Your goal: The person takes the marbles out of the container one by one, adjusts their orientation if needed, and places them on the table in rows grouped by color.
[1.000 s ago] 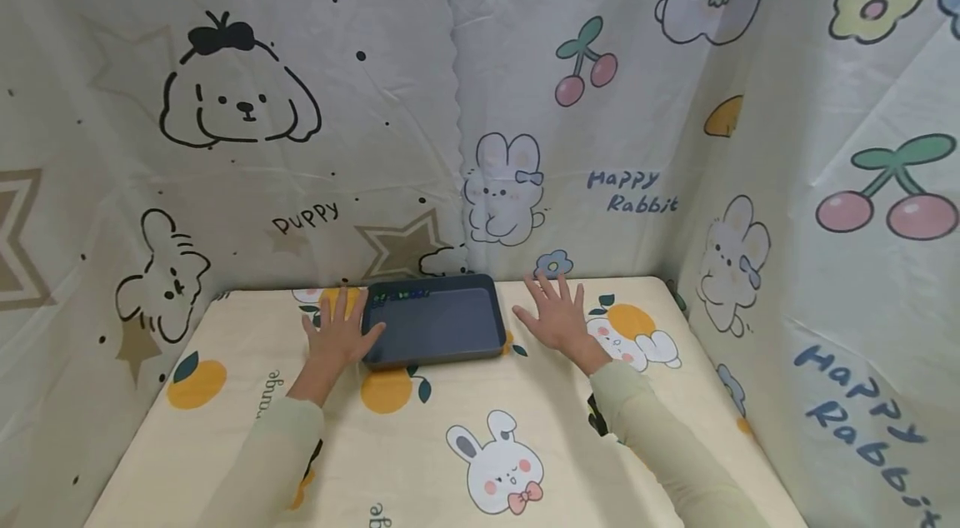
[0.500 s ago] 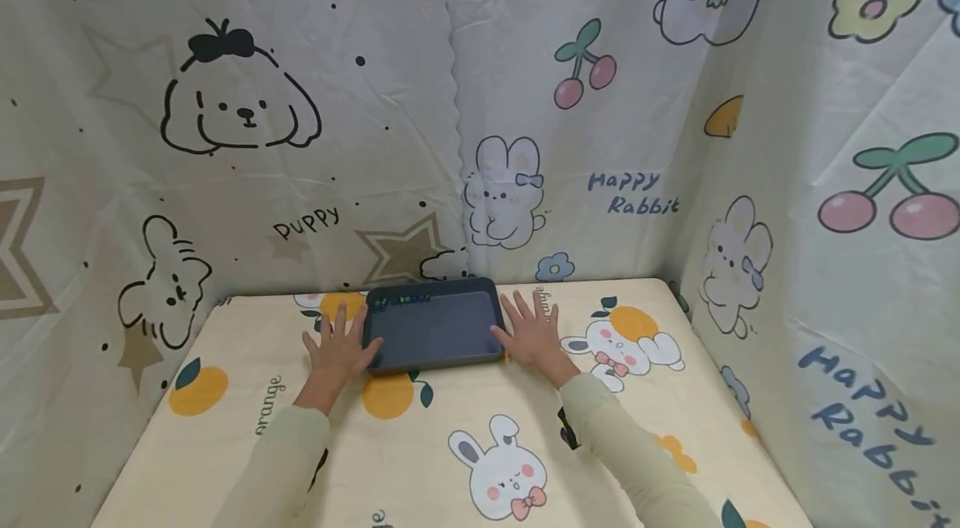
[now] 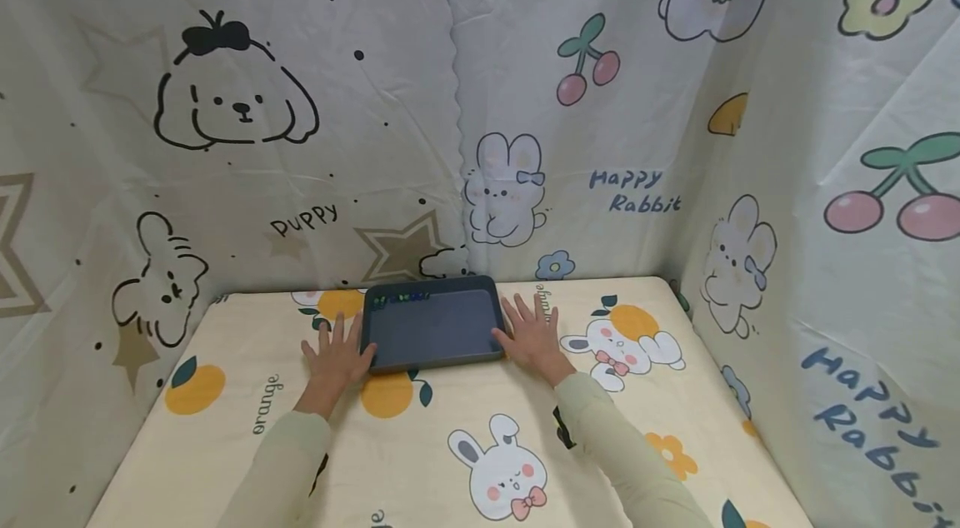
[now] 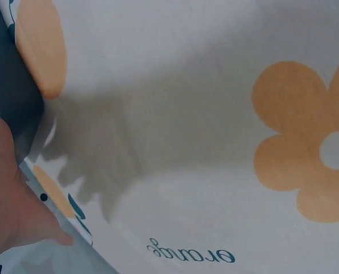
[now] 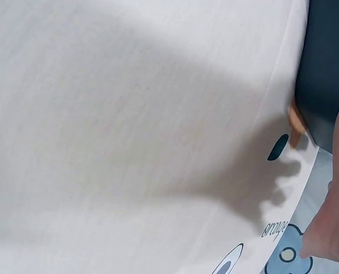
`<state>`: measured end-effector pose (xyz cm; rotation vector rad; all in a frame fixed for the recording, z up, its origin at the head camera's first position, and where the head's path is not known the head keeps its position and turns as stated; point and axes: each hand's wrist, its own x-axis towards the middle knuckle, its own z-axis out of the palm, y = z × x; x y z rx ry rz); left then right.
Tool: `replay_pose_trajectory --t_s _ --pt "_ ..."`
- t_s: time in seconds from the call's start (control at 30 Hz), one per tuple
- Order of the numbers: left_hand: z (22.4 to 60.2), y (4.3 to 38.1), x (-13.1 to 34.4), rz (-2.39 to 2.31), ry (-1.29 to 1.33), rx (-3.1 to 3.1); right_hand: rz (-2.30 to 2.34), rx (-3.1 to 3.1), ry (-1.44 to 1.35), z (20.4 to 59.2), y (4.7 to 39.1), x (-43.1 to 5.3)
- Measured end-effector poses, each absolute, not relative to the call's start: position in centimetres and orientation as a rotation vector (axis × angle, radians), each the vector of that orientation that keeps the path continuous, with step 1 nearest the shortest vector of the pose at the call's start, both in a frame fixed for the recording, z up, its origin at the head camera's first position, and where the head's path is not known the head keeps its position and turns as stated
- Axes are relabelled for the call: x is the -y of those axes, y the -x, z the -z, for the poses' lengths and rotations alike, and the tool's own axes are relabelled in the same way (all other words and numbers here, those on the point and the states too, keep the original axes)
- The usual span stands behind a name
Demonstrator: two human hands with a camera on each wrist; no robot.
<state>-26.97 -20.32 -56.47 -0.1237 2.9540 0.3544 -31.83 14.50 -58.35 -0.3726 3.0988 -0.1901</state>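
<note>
A dark blue-grey rectangular tray (image 3: pixel 435 336) lies at the back of the table, with several small green and blue pieces (image 3: pixel 402 297) along its far left inner edge. My left hand (image 3: pixel 334 360) is at the tray's left side, fingers spread, the thumb right at the near left corner. On the opposite side my right hand (image 3: pixel 534 336) has its fingers spread too, its thumb tip at the tray's right edge. Part of the left hand (image 4: pixel 12 200) shows beside the tray wall (image 4: pixel 21 85) in the left wrist view. The right wrist view catches the right hand (image 5: pixel 335 200) near the tray's outer wall (image 5: pixel 323 68).
A cream cloth (image 3: pixel 420 470) printed with oranges and rabbits covers the table. Behind the tray hangs a printed white curtain (image 3: pixel 390 136), close to the table's back edge. Another curtain side (image 3: pixel 810 278) runs along the right.
My right hand has moved left from apart of the tray to its right edge. The left hand has shifted slightly downward in view. The tray stays about where it was.
</note>
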Motion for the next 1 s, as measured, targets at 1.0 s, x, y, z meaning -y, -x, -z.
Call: replay_pose_trajectory --t_s 1.0 --pt "57.4 28.4 20.8 -0.339 0.065 -2.917 0.156 -3.014 0.364 58.5 32.9 -13.7"
